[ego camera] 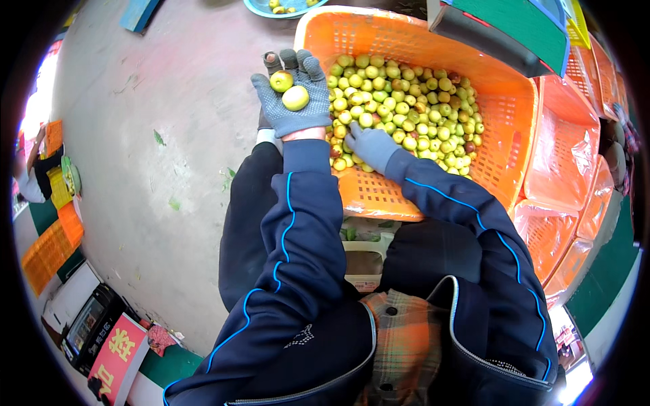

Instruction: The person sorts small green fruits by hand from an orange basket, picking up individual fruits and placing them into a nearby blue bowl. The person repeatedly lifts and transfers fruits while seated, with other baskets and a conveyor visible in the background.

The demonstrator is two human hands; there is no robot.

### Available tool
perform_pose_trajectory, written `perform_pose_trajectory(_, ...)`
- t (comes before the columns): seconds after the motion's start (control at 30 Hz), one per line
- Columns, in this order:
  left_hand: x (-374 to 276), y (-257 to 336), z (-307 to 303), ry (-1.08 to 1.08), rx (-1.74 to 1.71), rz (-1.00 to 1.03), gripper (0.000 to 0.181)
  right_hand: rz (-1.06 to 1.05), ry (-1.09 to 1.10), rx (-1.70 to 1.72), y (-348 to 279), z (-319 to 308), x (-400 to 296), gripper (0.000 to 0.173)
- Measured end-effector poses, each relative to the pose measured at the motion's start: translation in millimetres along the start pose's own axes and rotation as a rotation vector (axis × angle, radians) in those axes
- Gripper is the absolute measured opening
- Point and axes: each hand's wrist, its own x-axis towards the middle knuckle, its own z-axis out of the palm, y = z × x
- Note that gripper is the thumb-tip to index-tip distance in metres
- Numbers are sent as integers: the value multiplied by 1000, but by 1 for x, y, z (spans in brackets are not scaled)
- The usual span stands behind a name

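Note:
My left hand (297, 94), in a grey dotted glove with one bare fingertip, is palm up with two yellow-green fruits (295, 98) on it, probably jujubes. It is at the left rim of an orange plastic crate (500, 132). Inside this crate, which appears lined with clear film, lies a heap of similar fruits (406, 101), some with brown patches. My right hand (373, 147), gloved in grey, reaches down onto the heap's near left part. Its index finger touches the fruit; the other fingertips are partly hidden, so any hold there is unclear.
A blue basin (287, 11) with a few fruits stands beyond the crate. A green-topped sloping chute or stand (513, 30) overhangs the far right corner. Film-lined orange crates (561, 147) adjoin on the right. A person (35, 172) is at far left, near a yellow crate (60, 188).

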Motion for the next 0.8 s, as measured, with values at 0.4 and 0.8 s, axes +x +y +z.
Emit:
perform_pose_trajectory(0.4,-1,-1,-7,-25,5,-29,47,464,47,474,32,-43,-45,16)
perform_pose_trajectory(0.8,-16,-32,-32,170,71,-109,44,386,-267,8,37,-25,-36,12)
